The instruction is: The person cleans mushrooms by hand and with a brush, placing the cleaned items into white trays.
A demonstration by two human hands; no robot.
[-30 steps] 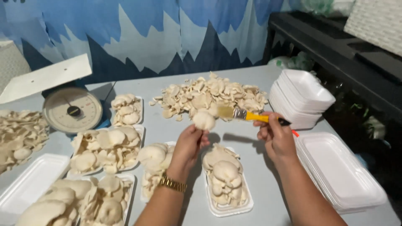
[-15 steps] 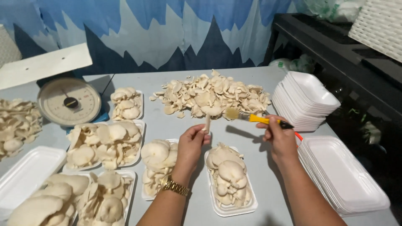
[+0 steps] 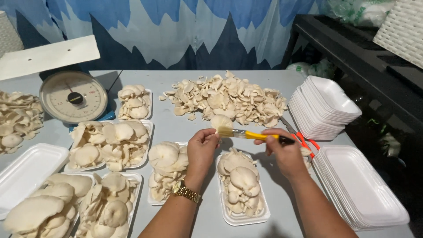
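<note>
Both hands are working mid-frame: the left hand (image 3: 202,148) is pinching a mushroom (image 3: 220,121) while the right hand (image 3: 285,150) is gripping a brush (image 3: 246,133), bristles touching it. Cleaning seems underway; placing it in the tray (image 3: 241,218) below probably needs a gentle release.

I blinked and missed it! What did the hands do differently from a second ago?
The left hand turned the mushroom it holds, so the cap shows less than a second ago. The right hand kept its grip on the yellow-handled brush, bristles staying against the mushroom. The filled trays, the loose pile, the scale and the empty tray stacks stayed put.
</note>
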